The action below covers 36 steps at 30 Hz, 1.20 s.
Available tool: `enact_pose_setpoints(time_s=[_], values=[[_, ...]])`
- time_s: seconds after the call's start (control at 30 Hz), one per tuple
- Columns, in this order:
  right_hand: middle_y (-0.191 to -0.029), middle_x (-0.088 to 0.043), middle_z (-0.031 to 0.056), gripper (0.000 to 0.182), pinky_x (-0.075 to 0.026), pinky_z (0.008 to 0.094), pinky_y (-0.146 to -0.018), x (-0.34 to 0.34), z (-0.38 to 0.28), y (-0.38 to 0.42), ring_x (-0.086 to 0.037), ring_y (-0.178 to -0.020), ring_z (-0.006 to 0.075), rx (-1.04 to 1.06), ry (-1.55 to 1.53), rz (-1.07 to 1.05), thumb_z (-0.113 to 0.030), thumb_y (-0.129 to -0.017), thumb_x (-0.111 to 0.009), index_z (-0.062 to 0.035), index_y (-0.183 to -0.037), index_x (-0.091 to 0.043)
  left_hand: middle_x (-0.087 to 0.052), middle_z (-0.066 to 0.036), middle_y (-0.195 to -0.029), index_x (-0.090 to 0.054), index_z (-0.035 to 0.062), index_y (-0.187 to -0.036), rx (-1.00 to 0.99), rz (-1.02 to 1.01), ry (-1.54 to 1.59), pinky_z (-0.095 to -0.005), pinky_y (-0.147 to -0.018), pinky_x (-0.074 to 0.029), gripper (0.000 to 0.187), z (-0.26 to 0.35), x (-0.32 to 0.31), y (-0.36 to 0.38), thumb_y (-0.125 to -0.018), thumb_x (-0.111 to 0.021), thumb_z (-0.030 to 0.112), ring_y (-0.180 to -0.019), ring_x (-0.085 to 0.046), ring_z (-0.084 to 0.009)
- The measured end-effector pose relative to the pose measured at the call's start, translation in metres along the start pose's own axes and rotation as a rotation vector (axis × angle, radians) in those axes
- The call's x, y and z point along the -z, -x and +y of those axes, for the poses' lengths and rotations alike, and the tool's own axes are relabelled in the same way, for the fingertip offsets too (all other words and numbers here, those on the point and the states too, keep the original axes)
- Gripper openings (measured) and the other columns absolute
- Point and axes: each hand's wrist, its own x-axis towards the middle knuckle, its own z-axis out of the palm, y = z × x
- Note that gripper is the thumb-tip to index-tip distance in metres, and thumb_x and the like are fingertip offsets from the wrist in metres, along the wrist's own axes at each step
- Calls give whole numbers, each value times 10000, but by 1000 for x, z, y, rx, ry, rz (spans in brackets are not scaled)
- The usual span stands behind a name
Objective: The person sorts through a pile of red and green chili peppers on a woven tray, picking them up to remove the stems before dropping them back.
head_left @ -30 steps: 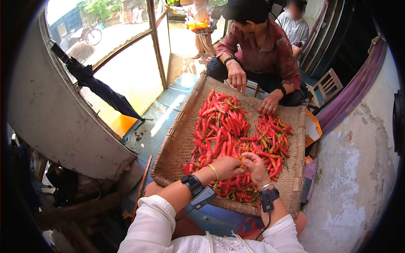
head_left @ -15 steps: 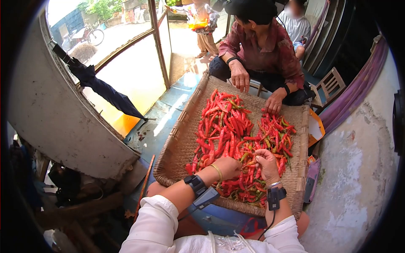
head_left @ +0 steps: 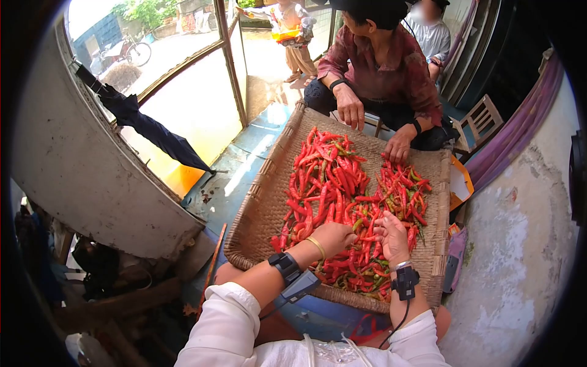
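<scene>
A shallow woven basket holds many red chili peppers, with some green and orange ones among them. They lie in a long heap on the left and a second heap on the right. My left hand is over the near part of the left heap, its fingers curled and pinched together; what is between them is too small to make out. To its right, my right hand hovers over the peppers at the near end of the right heap, fingers apart. No pepper shows in it.
Across the basket sits a person in a dark red shirt, one hand at the right heap and the other at the far rim. A child stands by the doorway. A folded umbrella leans at left; a wooden chair stands right.
My right hand has let go of the pepper it pinched and moved a little away from my left hand, its fingers spreading. The left hand stays almost in place.
</scene>
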Motion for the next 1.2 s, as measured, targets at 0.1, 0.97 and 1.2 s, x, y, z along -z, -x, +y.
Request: enact_pose_setpoints(time_s=[0.1,0.97,1.2], values=[[-815,-579,37,349,-435,173,-519,-34,4,15,-556,-628,75,-23,424,-299,-187,-836,-550,-9,-1127,-475,-586,-149,-694,-567,21,-888,49,173,124,-367,-605,-458,239,-4,-1,-2,-861,-462,234,-646,-583,-280],[-772,-605,84,117,-440,196,-414,-4,-23,8,-566,-528,98,-187,127,-434,-119,-854,-494,-43,-941,-506,-605,-86,-718,-584,24,-926,56,357,316,-288,-597,-457,175,-23,9,-7,-811,-559,154,-653,-582,-152],[-838,-610,87,277,-466,243,-504,12,-27,-4,-574,-628,123,63,-476,-29,-244,-840,-545,-43,-1023,-490,-590,-124,-802,-586,45,-885,197,251,-70,-375,-699,-453,302,-19,15,-3,-798,-537,330,-790,-568,-284]])
